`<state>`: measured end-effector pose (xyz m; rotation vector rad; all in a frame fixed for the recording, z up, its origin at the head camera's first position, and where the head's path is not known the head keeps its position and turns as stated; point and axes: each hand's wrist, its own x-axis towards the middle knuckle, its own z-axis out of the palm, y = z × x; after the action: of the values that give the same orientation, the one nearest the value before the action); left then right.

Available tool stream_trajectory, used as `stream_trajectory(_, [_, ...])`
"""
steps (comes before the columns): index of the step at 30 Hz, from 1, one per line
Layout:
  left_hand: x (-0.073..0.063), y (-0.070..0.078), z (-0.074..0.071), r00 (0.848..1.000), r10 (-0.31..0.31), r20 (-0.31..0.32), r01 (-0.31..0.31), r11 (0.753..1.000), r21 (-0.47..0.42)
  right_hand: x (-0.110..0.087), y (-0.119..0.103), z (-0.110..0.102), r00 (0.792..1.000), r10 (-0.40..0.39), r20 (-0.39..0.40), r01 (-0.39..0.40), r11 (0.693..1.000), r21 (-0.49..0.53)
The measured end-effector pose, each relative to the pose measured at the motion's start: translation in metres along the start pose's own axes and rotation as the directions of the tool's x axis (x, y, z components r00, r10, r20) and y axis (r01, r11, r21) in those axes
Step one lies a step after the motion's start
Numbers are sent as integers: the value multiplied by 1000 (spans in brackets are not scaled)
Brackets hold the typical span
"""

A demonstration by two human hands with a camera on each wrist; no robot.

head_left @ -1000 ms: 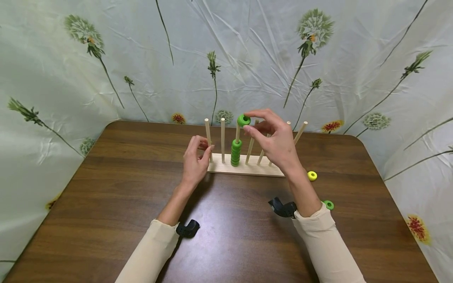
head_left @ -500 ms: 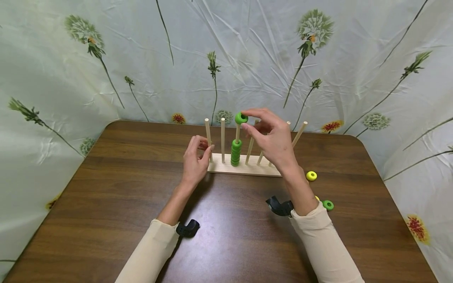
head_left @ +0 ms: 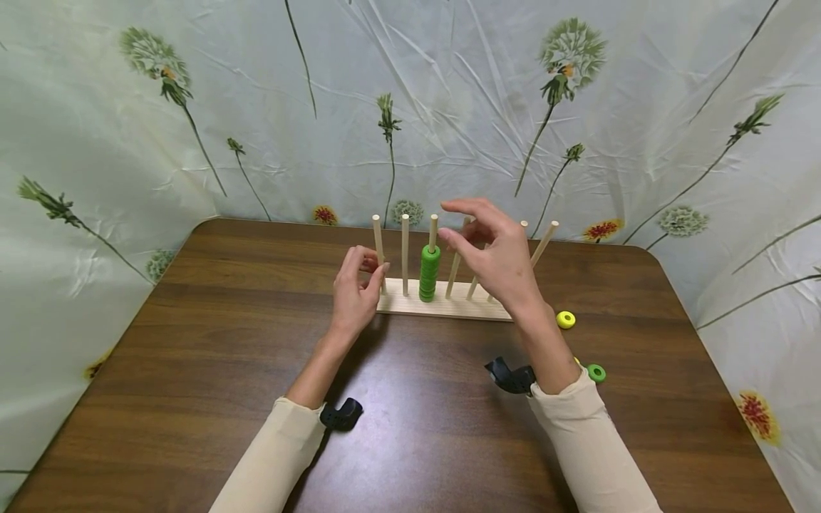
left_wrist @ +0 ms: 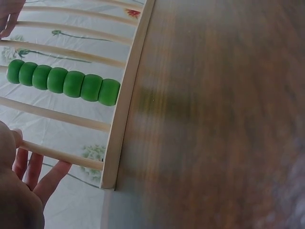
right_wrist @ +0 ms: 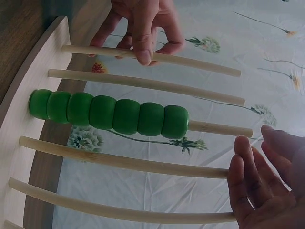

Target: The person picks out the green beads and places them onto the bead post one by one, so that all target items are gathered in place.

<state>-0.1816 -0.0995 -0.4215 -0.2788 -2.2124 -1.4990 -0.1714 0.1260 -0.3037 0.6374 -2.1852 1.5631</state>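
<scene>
Green beads (head_left: 430,274) are stacked on the third peg from the left of a wooden peg rack, touching one another down to its base (head_left: 442,306). That peg's bare tip sticks out above the stack in the right wrist view. My left hand (head_left: 355,288) grips the leftmost peg (left_wrist: 62,155), thumb on one side and fingers on the other. By the top of the bead-filled peg, my right hand (head_left: 500,249) holds nothing, its thumb and forefinger spread apart. It partly hides the pegs on the right in the head view.
Right of the rack, a yellow bead (head_left: 566,320) lies on the brown table (head_left: 224,342). Nearer the front is a green bead (head_left: 596,373), with a sliver of yellow showing beside the right sleeve. A flower-print cloth (head_left: 321,164) hangs behind the table.
My right hand has let go of a green bead at the peg's top. The bead has dropped down the peg onto the stack. My left hand has stayed on its peg.
</scene>
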Motion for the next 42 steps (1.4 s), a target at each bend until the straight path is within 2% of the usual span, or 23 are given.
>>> stream_trajectory(8, [0, 0, 1, 1000, 14, -5, -14, 1000, 3, -9, 3, -6, 1000, 18, 16, -20, 997, 72])
stream_trajectory(19, [-1, -1, 1, 1000, 18, -10, -18, 1000, 11, -18, 4, -19, 998, -13, 62, 6, 993, 118])
stream_trajectory(31, [0, 0, 1, 1000, 3, -1, -3, 1000, 11, -33, 13, -38, 994, 9, 110, -16, 998, 60])
stream_trajectory(42, [0, 0, 1, 1000, 5, -4, -5, 1000, 2, -46, 22, -44, 987, 36, 155, -34, 999, -14])
